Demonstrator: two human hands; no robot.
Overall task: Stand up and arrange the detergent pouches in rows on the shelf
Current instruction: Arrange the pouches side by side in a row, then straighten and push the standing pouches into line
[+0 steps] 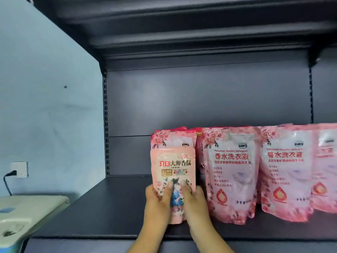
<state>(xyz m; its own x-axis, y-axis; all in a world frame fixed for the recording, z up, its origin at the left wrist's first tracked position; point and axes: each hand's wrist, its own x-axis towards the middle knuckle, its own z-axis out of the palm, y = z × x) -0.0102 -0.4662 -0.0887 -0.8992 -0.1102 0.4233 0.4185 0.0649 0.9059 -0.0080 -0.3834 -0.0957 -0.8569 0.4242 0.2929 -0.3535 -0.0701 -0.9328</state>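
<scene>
A small pink detergent pouch [173, 168] stands upright on the dark shelf [109, 207], held from both sides. My left hand [156, 203] grips its lower left edge, thumb on the front. My right hand [196, 203] grips its lower right edge in the same way. Directly behind it stands a taller pink pouch [173, 139]. To the right, larger pink pouches [230, 172] stand in a row, with another pouch [285, 170] beside them and one more pouch [326, 167] cut off at the frame's right edge.
The shelf's back panel [200, 99] is dark grey, with upper shelves [182, 42] overhead. A light blue wall [45, 88] with a socket [19, 169] is at the left. A pale plastic object [23, 216] sits at the lower left.
</scene>
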